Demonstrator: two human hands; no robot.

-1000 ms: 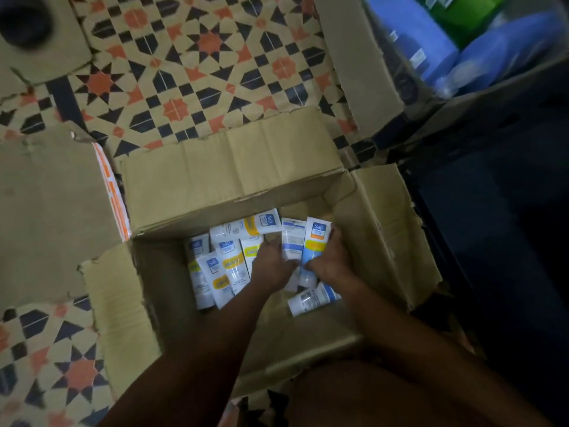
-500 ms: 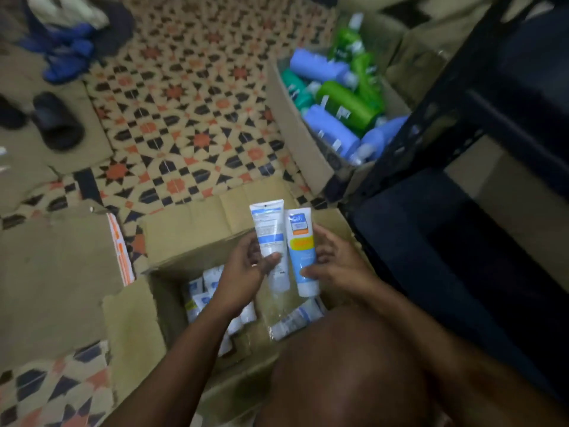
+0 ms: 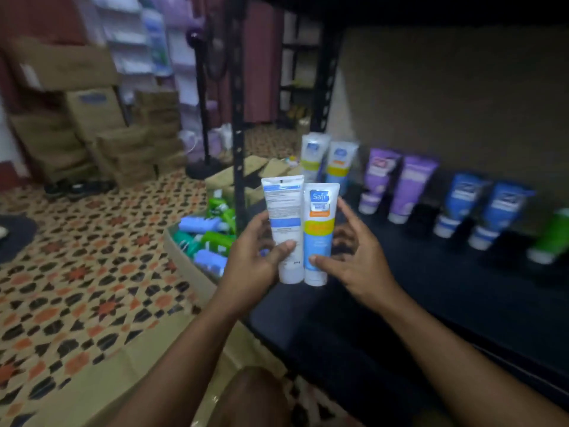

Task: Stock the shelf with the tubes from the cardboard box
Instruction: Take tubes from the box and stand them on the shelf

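I hold two tubes upright, side by side, over the front edge of the dark shelf (image 3: 431, 291). My left hand (image 3: 255, 257) grips the white tube (image 3: 284, 223), its back label facing me, thumb across its lower part. My right hand (image 3: 354, 257) pinches the blue and yellow tube (image 3: 318, 238) with thumb in front and fingers spread behind. Two matching tubes (image 3: 326, 161) stand cap-down at the shelf's back left. The cardboard box the tubes came from is out of view.
Purple tubes (image 3: 397, 186), blue tubes (image 3: 480, 211) and a green tube (image 3: 551, 238) stand in a row along the shelf's back. A black upright post (image 3: 237, 118) frames the shelf's left. An open box of green and blue bottles (image 3: 206, 238) sits on the patterned floor. Stacked cartons (image 3: 101, 124) stand far left.
Both hands lifted the two tubes out of the cardboard box and up to the shelf. My view swung from the box on the floor up to the shelf.
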